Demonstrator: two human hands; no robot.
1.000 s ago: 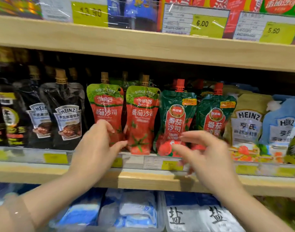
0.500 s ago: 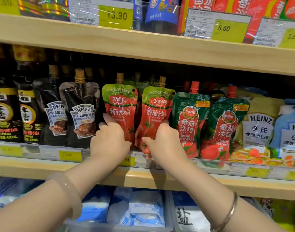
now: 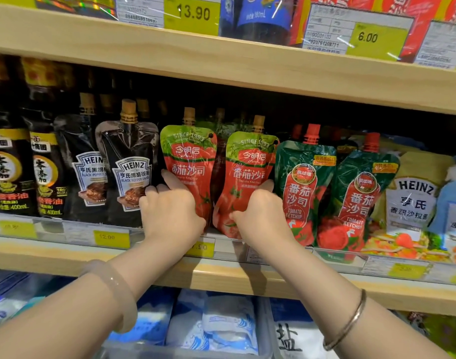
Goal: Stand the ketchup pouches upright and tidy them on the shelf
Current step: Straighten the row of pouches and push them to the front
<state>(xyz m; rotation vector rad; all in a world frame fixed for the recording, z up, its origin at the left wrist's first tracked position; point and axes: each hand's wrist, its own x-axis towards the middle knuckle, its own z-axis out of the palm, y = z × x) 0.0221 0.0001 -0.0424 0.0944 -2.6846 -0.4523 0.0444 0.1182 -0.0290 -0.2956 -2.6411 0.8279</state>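
The left hand (image 3: 171, 212) is cupped on the lower left side of the left red ketchup pouch (image 3: 189, 161), fingers curled round its edge; the right hand (image 3: 260, 216) grips the lower right part of the right red ketchup pouch (image 3: 248, 177), thumb across its front. The hands are apart, one pouch each, both near the front lip of the middle shelf (image 3: 234, 274).

The step in hand looks like straightening this red pair — the left one stands nearly upright, the right one tilts, its base swung toward its neighbour. The next move probably calls for pushing the two bases level and turning both faces forward, without knocking the rows on either side.

Counted along the front row: two red pouches with tan caps, two green ketchup pouches (image 3: 303, 187) with red caps just to the right, both leaning a little, and two black pepper sauce pouches (image 3: 129, 167) to the left. More pouches stand behind — how many cannot be told
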